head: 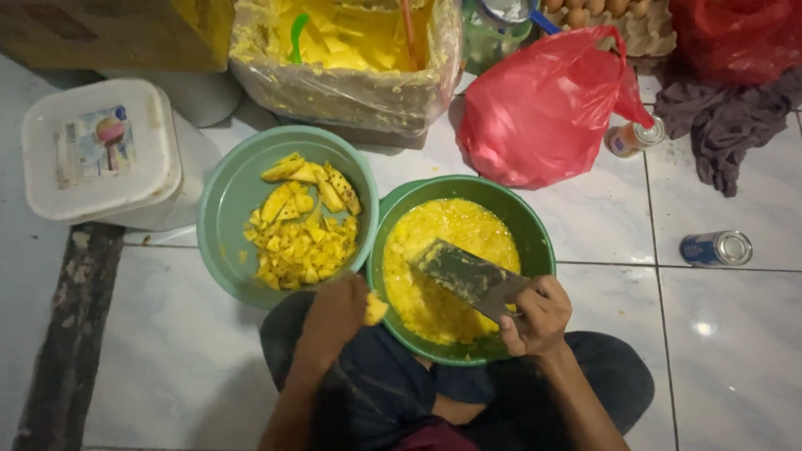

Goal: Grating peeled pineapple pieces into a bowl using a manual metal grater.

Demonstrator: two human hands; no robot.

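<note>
My left hand (pixel 334 313) grips a yellow fruit chunk (pixel 375 309) at the near rim between two green bowls. My right hand (pixel 539 316) holds a flat metal grater (pixel 469 277) slanted over the green bowl (pixel 535 234) on the right, which is filled with yellow grated pulp (pixel 443 250). The green bowl (pixel 230 200) on the left holds several yellow fruit pieces (pixel 302 230), some with dark spots. Both bowls sit on the white tiled floor in front of my crossed legs.
A plastic-lined box of yellow paste (pixel 342 58) stands behind the bowls, with a white lidded tub (pixel 100 150) at the left. A red plastic bag (pixel 543 108), a small can (pixel 635 138), a blue can on its side (pixel 716 248), a grey cloth (pixel 735 125) and an egg tray (pixel 618 17) lie to the right.
</note>
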